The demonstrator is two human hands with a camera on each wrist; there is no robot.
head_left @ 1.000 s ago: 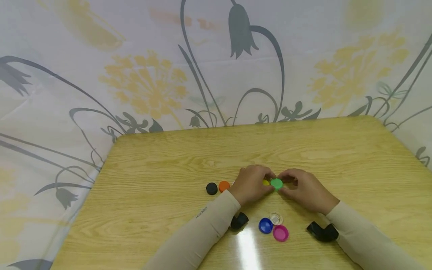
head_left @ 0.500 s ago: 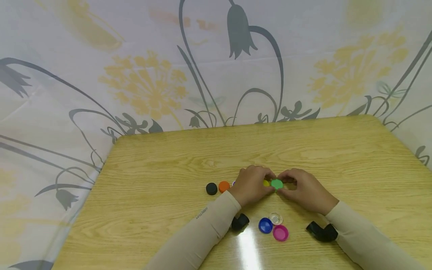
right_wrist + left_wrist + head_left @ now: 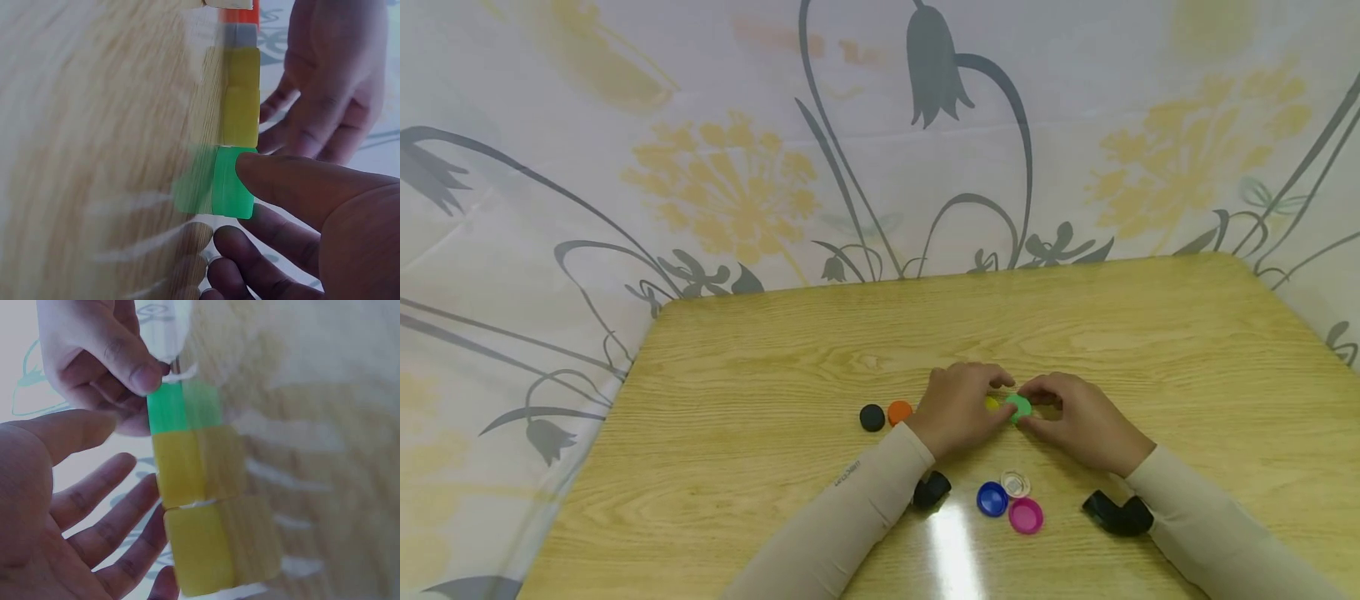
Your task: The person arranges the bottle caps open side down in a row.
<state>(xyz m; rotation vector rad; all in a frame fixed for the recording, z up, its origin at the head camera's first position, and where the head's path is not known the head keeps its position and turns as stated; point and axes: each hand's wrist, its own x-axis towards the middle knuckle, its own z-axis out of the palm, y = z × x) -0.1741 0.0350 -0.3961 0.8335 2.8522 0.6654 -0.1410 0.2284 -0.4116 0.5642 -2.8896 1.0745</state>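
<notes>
My right hand (image 3: 1081,423) pinches a green bottle cap (image 3: 232,184) between thumb and fingers, at the right end of a row of caps on the table. Beside it my left hand (image 3: 961,412) has its fingers loosely spread, the thumb close to the green cap; it holds nothing. Two yellow caps (image 3: 199,550) stand in line with the green one, touching or nearly so. Farther left in the row, the right wrist view shows a greyish-white cap (image 3: 245,35) and an orange cap (image 3: 900,412). A black cap (image 3: 872,417) ends the row. My left hand hides part of it in the head view.
Nearer me lie a blue cap (image 3: 992,499), a magenta cap (image 3: 1026,516) and a clear cap (image 3: 1016,483), grouped together. Black wrist-worn devices (image 3: 1117,513) sit below both wrists. Patterned cloth (image 3: 865,150) rises behind the wooden table (image 3: 760,358).
My left fingers have parted and drawn slightly away from the green cap. The right hand keeps its pinch, and the cap has shifted very little.
</notes>
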